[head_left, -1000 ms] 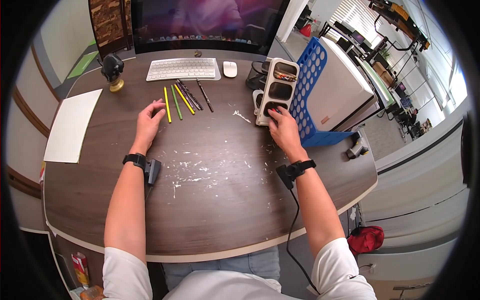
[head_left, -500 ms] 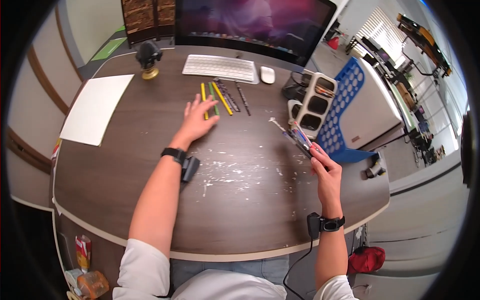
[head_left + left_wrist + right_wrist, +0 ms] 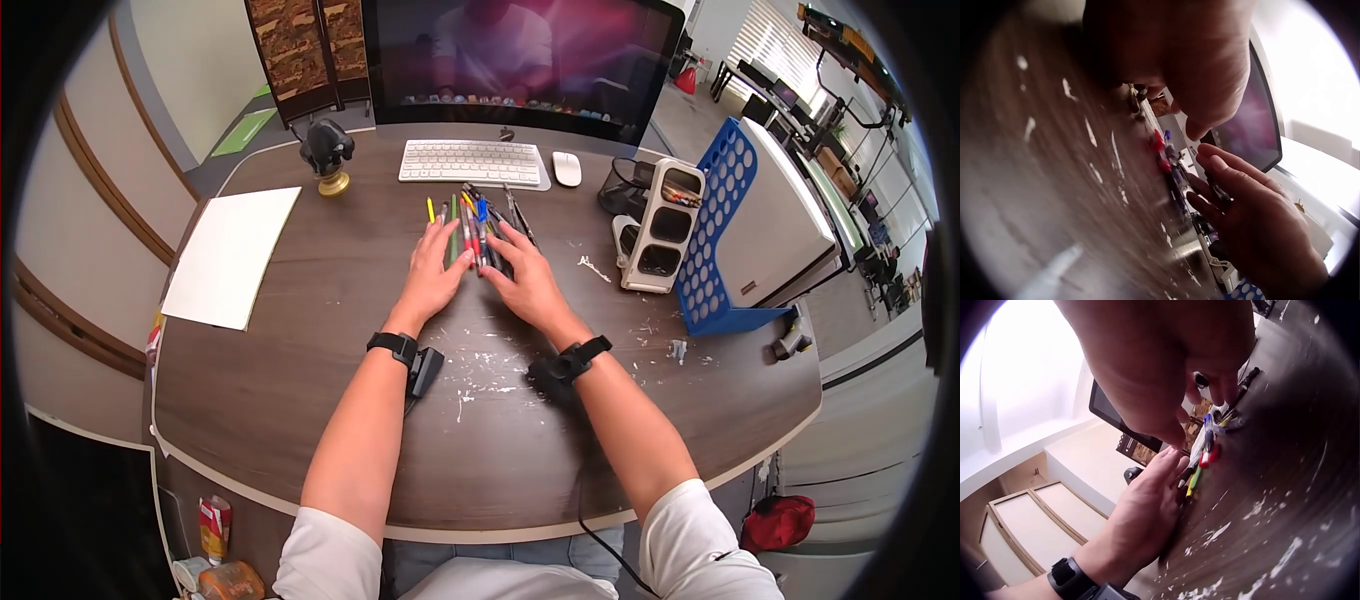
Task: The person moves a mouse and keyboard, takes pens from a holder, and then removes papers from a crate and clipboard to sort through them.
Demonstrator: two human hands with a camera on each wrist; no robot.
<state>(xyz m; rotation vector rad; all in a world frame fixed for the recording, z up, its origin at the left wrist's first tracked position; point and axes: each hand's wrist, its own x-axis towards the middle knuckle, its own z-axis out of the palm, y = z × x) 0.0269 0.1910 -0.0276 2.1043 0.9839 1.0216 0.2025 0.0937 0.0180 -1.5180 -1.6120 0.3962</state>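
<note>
Several pens and pencils (image 3: pixel 471 238) lie close together on the desk, some yellow, green, red, blue and black. My left hand (image 3: pixel 432 272) is at their left side with fingers extended, partly over a yellow and a green pencil. On the other side my right hand (image 3: pixel 527 282) has its fingers spread over the black ones. The two thumbs point toward each other at the near ends of the pens. In the right wrist view a red pen cap (image 3: pixel 1209 457) and a green pencil (image 3: pixel 1195 479) show beside the left hand. The fingers hide part of the bunch.
A white desk organizer (image 3: pixel 667 228) stands at the right, against a blue file holder (image 3: pixel 712 235). Behind the pens are a keyboard (image 3: pixel 470 160) and a mouse (image 3: pixel 567 169). White paper (image 3: pixel 230 258) lies at the left, near a black figure on a gold base (image 3: pixel 328 152).
My right hand took pens out of the organizer's near compartment, carried them left and let them go among the pencils. My left hand moved in beside the bunch. The head view shifted.
</note>
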